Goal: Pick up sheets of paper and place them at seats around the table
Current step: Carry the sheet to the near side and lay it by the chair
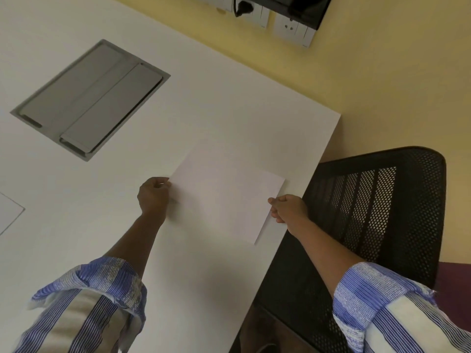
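Note:
A blank white sheet of paper (224, 197) lies on or just above the white table (204, 103), close to the table's right edge and in front of a black mesh chair (374, 212). My left hand (153, 197) pinches the sheet's left corner. My right hand (286, 208) pinches its right edge. Both arms wear rolled blue striped sleeves. Another white sheet (9, 212) lies flat at the far left edge of the view, only partly visible.
A grey metal cable hatch (89, 98) is set flush in the tabletop at upper left. A yellow wall with white sockets (293, 29) and a black device (305, 8) stands behind the table. The chair is tucked against the table's right side.

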Demonstrator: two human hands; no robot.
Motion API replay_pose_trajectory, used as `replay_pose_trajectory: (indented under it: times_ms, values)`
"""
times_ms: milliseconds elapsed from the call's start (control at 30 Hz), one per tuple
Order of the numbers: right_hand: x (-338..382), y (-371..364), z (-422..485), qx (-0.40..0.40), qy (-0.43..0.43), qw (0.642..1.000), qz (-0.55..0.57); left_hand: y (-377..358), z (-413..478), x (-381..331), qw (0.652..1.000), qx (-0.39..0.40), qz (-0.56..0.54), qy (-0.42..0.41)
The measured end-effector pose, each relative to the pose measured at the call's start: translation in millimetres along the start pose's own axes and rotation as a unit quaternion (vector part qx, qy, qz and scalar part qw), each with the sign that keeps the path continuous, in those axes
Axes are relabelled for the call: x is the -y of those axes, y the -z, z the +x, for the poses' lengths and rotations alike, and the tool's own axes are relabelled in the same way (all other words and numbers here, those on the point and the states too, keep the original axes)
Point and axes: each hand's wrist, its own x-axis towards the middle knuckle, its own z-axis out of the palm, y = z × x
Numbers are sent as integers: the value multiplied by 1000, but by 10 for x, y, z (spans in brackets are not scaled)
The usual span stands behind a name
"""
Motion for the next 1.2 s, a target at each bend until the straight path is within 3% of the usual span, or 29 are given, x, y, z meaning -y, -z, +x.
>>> replay_pose_trajectory:
  times_ms: [300, 667, 933, 1200]
  values:
    - [-72, -5, -10, 0, 2, 1000, 1, -28, -27, 66, 998, -15, 50, -38]
    - [-68, -29, 27, -14, 21, 999, -48, -105, -206, 162, 948, -7, 275, -160]
    - [-77, -66, 72, -26, 34, 994, -98, -110, -229, 251, 933, -22, 294, -206]
    - [-60, 9, -31, -33, 51, 994, -89, -91, -231, 262, 943, -25, 276, -185]
